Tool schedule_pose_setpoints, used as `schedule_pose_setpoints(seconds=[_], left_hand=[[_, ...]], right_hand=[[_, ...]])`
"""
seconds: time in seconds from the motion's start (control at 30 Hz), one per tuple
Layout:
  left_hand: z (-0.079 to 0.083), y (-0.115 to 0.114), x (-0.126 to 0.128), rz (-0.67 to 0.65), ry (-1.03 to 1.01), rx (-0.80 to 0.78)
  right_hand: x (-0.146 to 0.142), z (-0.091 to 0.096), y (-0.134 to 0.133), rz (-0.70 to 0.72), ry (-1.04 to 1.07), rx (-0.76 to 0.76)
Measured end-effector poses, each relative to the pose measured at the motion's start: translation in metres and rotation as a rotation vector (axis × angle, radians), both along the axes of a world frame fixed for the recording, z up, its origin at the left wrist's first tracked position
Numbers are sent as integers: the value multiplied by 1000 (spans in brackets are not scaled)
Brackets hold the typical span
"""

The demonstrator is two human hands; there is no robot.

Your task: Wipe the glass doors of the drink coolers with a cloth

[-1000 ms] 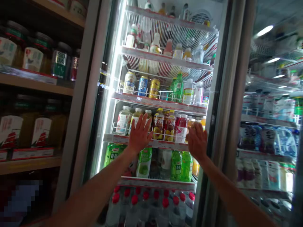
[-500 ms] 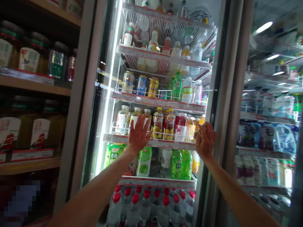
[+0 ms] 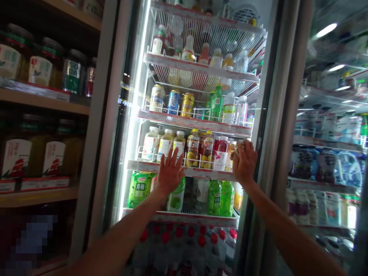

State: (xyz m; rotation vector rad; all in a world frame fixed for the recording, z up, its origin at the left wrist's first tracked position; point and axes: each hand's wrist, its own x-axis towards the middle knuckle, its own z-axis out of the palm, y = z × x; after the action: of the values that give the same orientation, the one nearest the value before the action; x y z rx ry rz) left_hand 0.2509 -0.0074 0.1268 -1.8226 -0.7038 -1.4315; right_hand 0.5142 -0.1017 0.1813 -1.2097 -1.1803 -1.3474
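Observation:
I face a lit drinks fridge (image 3: 267, 115) with a glass door. My left hand (image 3: 170, 172) lies flat against the glass with its fingers spread, level with the shelf rail under a row of tea and juice bottles (image 3: 198, 147). My right hand (image 3: 244, 161) rests on the glass near the door's right edge, fingers stretched upward and close together. Neither hand holds anything. Green bottles (image 3: 214, 197) stand on the shelf below my hands, and red-capped water bottles (image 3: 189, 245) fill the bottom shelf.
Cans (image 3: 174, 102) and more bottles sit on the upper wire shelves. To the left, dark wooden shelves carry large jars (image 3: 40, 71). A second glass-door fridge (image 3: 327, 153) with drinks stands to the right.
My right hand went right to the door's edge, curled, and now lies flatter on the glass, slightly left. My left hand stayed spread, a little lower against the shelves.

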Motion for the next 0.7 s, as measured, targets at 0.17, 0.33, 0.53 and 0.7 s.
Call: schedule_pose_setpoints(seconds=[0.17, 0.33, 0.53, 0.7], left_hand=[[-33, -6, 2, -23, 20, -13], [-45, -9, 4, -25, 8, -24], [-55, -13, 2, -16, 47, -36], [-73, -18, 3, -3, 79, -47]], right_hand=[[-11, -116, -13, -19, -311, -185], [-13, -68, -8, -9, -328, -197], [-15, -11, 7, 15, -42, 1], [-22, -144, -13, 6, -309, -263]])
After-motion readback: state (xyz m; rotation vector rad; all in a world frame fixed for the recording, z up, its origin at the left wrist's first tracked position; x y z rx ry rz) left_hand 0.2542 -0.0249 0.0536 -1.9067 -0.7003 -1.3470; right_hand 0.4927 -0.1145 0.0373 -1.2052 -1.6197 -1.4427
